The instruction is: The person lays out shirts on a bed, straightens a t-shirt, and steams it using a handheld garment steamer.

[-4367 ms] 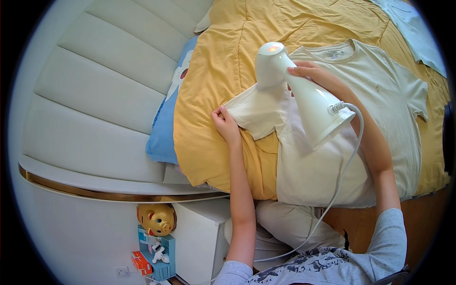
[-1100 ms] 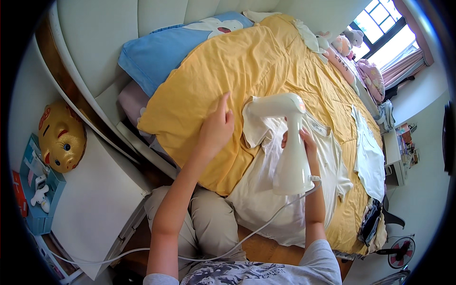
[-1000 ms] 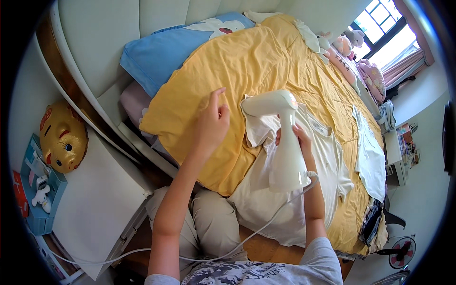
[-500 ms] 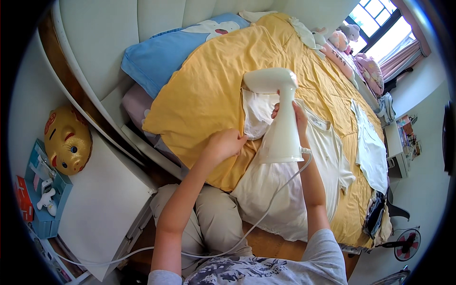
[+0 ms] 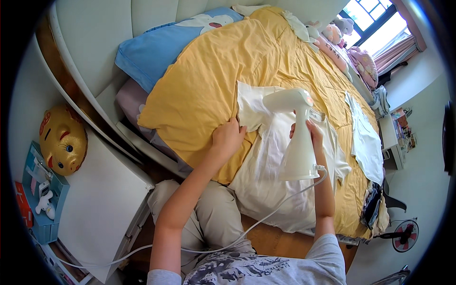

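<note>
A cream-white T-shirt (image 5: 266,194) lies spread over the yellow bed cover (image 5: 199,90). My right hand (image 5: 313,134) is wrapped round the handle of a white handheld garment steamer (image 5: 300,159), whose head hangs over the shirt's upper part. A white cord leaves the steamer's base and runs across my lap to the left. At the shirt's left edge, by the sleeve, my left hand (image 5: 229,137) is closed with the fingers pinching the cloth. The fingertips of my right hand are partly hidden behind the steamer.
A white cabinet (image 5: 99,199) stands at the left, bearing a golden pig figure (image 5: 64,140) and a blue organizer box (image 5: 47,228). A blue pillow (image 5: 152,57) lies at the headboard. Another pale shirt (image 5: 365,137) is on the bed's right side; beyond it is a fan (image 5: 405,236).
The steamer has moved right and nearer to me, uncovering the shirt's sleeve. My left hand has shifted slightly away from me along the shirt's edge, still pinching cloth. The view has turned slightly.
</note>
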### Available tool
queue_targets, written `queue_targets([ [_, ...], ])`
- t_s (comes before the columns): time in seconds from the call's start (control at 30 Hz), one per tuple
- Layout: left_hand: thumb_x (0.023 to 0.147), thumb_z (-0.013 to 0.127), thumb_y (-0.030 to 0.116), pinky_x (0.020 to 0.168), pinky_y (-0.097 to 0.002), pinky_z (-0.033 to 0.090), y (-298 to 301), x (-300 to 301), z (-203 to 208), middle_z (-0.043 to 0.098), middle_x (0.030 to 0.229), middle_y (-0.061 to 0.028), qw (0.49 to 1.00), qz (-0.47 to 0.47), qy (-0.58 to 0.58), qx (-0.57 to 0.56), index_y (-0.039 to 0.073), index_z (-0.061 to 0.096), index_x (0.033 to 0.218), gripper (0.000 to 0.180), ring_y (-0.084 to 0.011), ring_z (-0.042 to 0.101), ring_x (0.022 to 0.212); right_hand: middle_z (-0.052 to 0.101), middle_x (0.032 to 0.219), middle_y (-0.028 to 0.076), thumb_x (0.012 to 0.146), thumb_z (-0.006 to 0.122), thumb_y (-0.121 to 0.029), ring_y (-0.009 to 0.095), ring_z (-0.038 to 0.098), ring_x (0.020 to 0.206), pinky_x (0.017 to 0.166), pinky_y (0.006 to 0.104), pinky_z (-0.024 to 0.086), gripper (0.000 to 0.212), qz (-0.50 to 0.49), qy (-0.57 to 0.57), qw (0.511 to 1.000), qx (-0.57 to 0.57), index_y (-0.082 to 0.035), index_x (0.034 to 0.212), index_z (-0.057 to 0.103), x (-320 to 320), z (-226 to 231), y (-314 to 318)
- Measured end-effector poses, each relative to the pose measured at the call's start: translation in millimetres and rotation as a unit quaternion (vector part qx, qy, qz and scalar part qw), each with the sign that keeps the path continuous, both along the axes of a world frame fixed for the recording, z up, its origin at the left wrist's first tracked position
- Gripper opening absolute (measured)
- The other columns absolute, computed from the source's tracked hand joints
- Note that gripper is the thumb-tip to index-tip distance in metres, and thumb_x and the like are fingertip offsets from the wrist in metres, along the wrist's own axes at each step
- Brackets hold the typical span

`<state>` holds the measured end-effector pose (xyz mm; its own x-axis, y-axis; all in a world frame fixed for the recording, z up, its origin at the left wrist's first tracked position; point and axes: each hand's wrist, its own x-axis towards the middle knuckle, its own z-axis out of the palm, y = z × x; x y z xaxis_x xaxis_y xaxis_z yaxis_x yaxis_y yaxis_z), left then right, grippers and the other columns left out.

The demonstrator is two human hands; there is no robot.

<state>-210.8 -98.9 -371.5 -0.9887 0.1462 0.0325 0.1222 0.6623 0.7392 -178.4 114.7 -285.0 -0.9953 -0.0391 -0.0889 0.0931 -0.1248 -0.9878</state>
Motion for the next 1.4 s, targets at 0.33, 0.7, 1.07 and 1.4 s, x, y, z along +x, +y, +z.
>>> queue_targets([
  [0.33, 0.078, 0.050, 0.027, 0.053, -0.0296, 0.045, -5, -3, -6, 0.057, 0.057, -0.0086, 0.998, -0.015, -0.038, 0.049, -0.001, 0.051, 0.077, 0.028, -0.0181, 0.056, 0.047, 0.054, 0.071, 0.010, 0.079, 0.045, -0.028, 0.014, 0.054, 0.060, 0.053, 0.0257, 0.046, 0.027, 0.014, -0.053, 0.998, 0.031, -0.004, 0.091, 0.044, -38, -11, -27],
  [0.7, 0.081, 0.047, 0.020, 0.049, -0.0277, 0.045, 8, -7, -24, 0.058, 0.058, -0.0099, 0.991, -0.024, -0.002, 0.133, -0.001, 0.047, 0.076, 0.022, -0.0162, 0.056, 0.044, 0.054, 0.065, 0.009, 0.076, 0.047, -0.038, 0.015, 0.053, 0.055, 0.052, 0.0255, 0.044, 0.039, -0.068, -0.044, 0.996, 0.037, 0.000, 0.080, 0.053, -53, -8, 1],
  [1.07, 0.079, 0.049, 0.010, 0.049, -0.0223, 0.045, -12, -5, 0, 0.058, 0.072, -0.0088, 0.912, -0.066, -0.155, 0.375, -0.001, 0.045, 0.076, 0.012, -0.0137, 0.059, 0.060, 0.054, 0.069, 0.009, 0.079, 0.047, -0.030, 0.015, 0.054, 0.057, 0.050, 0.0260, 0.046, 0.027, -0.065, -0.146, 0.986, 0.043, -0.006, 0.090, 0.046, 5, 4, -20],
  [1.4, 0.076, 0.051, 0.009, 0.045, -0.0221, 0.044, -14, -11, -1, 0.056, 0.068, -0.0087, 0.896, -0.057, -0.169, 0.408, -0.001, 0.045, 0.072, 0.012, -0.0140, 0.059, 0.059, 0.056, 0.064, 0.010, 0.077, 0.047, -0.036, 0.015, 0.053, 0.050, 0.048, 0.0261, 0.043, 0.035, -0.066, -0.082, 0.990, 0.094, -0.002, 0.077, 0.054, -103, -20, 23],
])
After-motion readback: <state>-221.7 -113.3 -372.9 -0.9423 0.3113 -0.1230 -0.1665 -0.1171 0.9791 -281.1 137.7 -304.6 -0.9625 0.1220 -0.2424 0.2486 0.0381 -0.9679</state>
